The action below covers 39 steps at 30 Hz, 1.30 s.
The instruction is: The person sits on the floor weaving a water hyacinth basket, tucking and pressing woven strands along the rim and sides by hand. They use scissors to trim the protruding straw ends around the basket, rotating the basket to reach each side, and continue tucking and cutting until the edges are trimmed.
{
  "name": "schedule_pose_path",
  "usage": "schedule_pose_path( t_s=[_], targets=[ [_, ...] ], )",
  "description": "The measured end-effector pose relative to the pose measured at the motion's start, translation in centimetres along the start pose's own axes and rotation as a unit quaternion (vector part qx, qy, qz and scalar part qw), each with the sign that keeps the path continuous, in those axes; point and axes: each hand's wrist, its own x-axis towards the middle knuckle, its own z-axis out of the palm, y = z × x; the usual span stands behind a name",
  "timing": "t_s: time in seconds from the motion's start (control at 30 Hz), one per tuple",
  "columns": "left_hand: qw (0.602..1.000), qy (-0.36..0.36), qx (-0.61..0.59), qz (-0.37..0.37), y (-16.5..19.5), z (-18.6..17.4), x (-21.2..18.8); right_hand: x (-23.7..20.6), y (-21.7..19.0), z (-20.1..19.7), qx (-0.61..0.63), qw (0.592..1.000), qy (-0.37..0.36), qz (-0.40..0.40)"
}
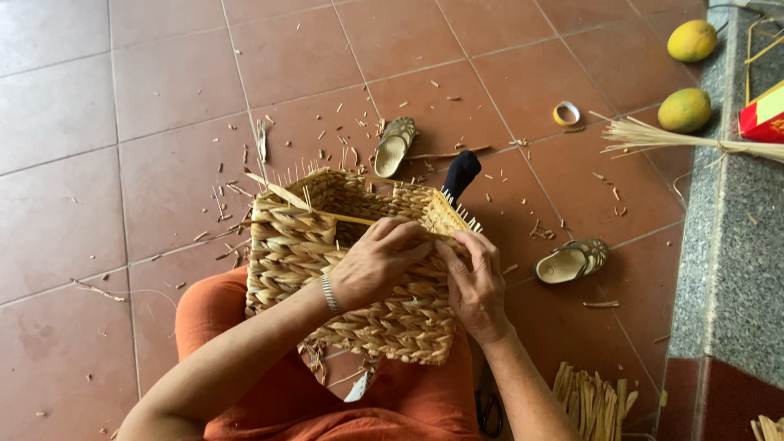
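Note:
A rectangular woven straw basket (302,245) rests tilted on my lap, over orange clothing. Thin straw ends stick up from its rim. My left hand (377,260), with a metal bracelet at the wrist, lies over the basket's near wall and grips its top rim. My right hand (474,282) touches the right corner of the rim, its fingers pinching a straw strand there. A dark-socked foot (461,173) shows just beyond the basket.
Two sandals (395,144) (572,261) lie on the red tiled floor among scattered straw scraps. A tape roll (566,113), two yellow-green fruits (684,109), a straw bundle (653,136) and a red box (763,114) are at the right by a granite step. Cut straw pieces (592,400) lie near my right elbow.

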Motion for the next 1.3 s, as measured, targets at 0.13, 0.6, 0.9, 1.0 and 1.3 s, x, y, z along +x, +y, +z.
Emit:
schedule_pose_path(
  t_s=[0.13,0.6,0.9,1.0,1.3],
  targets=[
    [0.992,0.095,-0.074,-0.027,-0.6,-2.0,-0.8,0.6,-0.1,0.5,-0.017,1.0,0.002,-0.003],
    [0.973,-0.108,-0.095,-0.18,-1.9,-3.3,3.8,-20.5,4.3,-3.6,0.161,0.819,-0.078,0.546],
    [0.917,-0.167,-0.203,-0.299,-0.9,-8.3,5.7,-39.3,-1.7,1.9,0.032,0.685,-0.274,0.675],
    [0.906,-0.16,-0.197,-0.339,-0.8,-8.6,5.5,-38.4,-3.1,3.4,-0.045,0.722,-0.233,0.65],
    [0.901,-0.169,-0.231,-0.327,-2.2,-8.2,4.9,-34.4,-2.1,3.3,-0.145,0.657,-0.354,0.649]
  ],
)
